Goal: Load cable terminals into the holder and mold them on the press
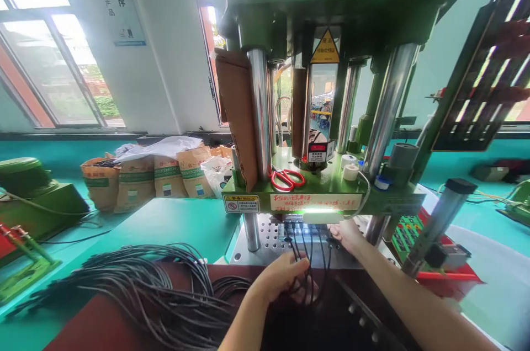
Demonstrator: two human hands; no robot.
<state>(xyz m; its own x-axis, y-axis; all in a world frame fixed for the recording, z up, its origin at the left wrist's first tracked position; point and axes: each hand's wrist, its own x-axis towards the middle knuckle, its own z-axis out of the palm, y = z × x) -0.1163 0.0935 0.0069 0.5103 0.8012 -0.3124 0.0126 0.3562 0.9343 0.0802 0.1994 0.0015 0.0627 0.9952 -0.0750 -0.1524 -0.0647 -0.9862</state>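
My left hand (290, 274) is closed round several thin black cables (311, 262) in front of the press. Their upper ends run into a metal mould (317, 233) on the press bed, under the lit front edge of the green plate. My right hand (346, 234) reaches in at the right end of that mould with its fingers curled. What those fingers grip is too small to make out. A large bundle of black cables (165, 290) lies to the left of my left hand. Red-handled scissors (286, 179) rest on the green plate above.
The green press (327, 14) stands ahead, with steel columns (260, 113) and a cardboard sheet (236, 119) at its left. Paper sacks (136, 182) line the wall. A red bin (451, 279) with green parts sits on the right, beside an upright post (439, 224).
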